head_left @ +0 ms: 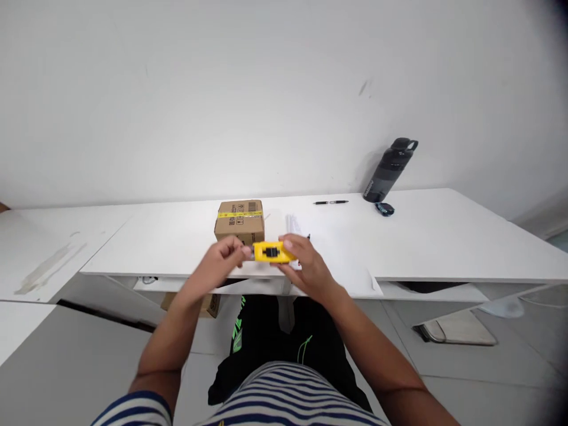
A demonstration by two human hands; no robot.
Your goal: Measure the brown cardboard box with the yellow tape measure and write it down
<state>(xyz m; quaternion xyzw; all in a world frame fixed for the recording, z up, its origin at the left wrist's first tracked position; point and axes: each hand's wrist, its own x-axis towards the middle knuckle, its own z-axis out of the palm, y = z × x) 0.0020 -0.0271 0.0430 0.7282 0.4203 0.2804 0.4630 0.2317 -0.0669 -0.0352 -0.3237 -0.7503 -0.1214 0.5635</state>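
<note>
A yellow utility knife (274,252) with a black slider is held up level, just above the front edge of the white table. My right hand (307,266) is closed around its right end, thumb on top. With thumb and forefinger, my left hand (226,260) pinches the other end, where a small greyish tip shows. A closed cardboard box (239,222) with a yellow strip across its top sits on the table just behind my left hand. Beyond my right hand lie white paper sheets (337,254), partly hidden by it.
On the white table (452,242) a black pen (331,202) lies near the wall. A dark bottle (388,171) stands at the right rear, with a small dark round object (384,209) before it. Below the tabletop is a shelf (426,291); another cardboard box (209,305) is underneath.
</note>
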